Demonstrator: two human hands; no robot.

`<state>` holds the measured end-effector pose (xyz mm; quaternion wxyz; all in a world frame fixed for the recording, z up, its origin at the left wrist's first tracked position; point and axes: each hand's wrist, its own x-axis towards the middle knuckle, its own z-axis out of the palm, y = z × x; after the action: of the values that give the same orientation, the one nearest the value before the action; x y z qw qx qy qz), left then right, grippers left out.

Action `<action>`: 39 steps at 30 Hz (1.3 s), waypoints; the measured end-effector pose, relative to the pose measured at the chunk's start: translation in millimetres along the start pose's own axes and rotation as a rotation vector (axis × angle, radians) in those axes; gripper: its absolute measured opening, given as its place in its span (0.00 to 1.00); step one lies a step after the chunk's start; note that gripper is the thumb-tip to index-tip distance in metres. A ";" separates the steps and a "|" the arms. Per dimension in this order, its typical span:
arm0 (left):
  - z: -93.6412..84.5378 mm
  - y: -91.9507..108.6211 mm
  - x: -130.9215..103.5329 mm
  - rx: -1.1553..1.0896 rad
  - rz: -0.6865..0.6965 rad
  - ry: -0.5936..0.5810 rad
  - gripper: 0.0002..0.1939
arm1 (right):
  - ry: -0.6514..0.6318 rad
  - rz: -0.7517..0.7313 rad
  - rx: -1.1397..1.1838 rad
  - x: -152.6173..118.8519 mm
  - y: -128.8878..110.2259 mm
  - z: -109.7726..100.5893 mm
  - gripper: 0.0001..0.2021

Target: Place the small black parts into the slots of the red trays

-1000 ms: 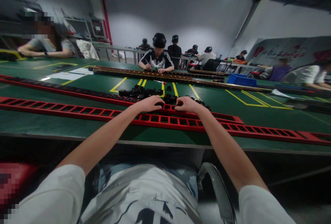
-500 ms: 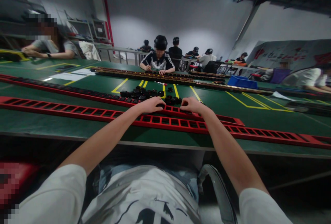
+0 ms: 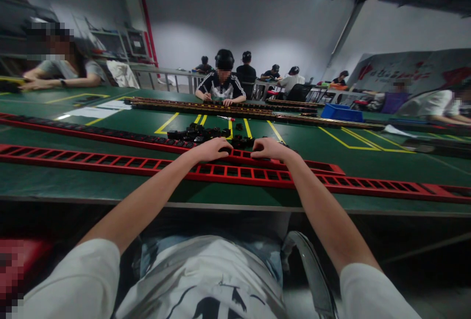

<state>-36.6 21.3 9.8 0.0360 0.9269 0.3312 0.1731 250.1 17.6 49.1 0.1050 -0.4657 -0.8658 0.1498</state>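
Note:
Two long red slotted frames lie across the green table. The farther red frame (image 3: pixel 317 166) has black square pieces (image 3: pixel 147 138) filling its slots on the left part; several slots between my hands show bare. My left hand (image 3: pixel 214 149) is on this frame, its fingers curled at a dark piece too small to make out. To its right, my right hand (image 3: pixel 268 149) rests on the same frame with thumb and fingers pinched; what they hold, if anything, is hidden. The nearer red frame (image 3: pixel 239 173) runs below both hands. A pile of loose black parts (image 3: pixel 196 132) lies just beyond them.
Beyond the parts lie a red-handled tool (image 3: pixel 228 119) and long dark rails (image 3: pixel 206 108). A blue bin (image 3: pixel 342 113) stands at the right, white papers (image 3: pixel 97 109) at the left. Across the table sits a person (image 3: pixel 222 81); others sit at both sides.
The view has shifted slightly. My right hand has moved a little left along the farther red frame, closer to my left hand, which stays about where it was.

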 end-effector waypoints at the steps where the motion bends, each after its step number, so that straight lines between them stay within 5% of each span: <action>1: 0.0 0.0 0.0 -0.002 0.002 0.002 0.18 | -0.026 -0.011 0.014 -0.4 -0.3 -0.5 0.13; 13: 0.1 -1.8 0.1 -0.006 0.007 -0.005 0.18 | -0.149 0.037 -0.017 -4.0 12.4 -15.6 0.09; 20: 0.7 -1.9 0.1 -0.008 0.004 0.004 0.18 | -0.004 0.105 -0.116 0.2 14.8 -11.4 0.09; 30: 2.3 -3.4 0.0 -0.009 -0.001 0.015 0.18 | 0.054 0.015 -0.143 5.8 -2.6 0.6 0.12; 39: -1.3 1.6 -0.8 -0.017 -0.017 -0.002 0.18 | -0.110 -0.004 -0.028 -1.4 -6.1 -7.3 0.10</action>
<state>-36.7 19.5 11.0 0.0456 0.9238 0.3377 0.1744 248.4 14.4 58.0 0.0511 -0.4563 -0.8733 0.1629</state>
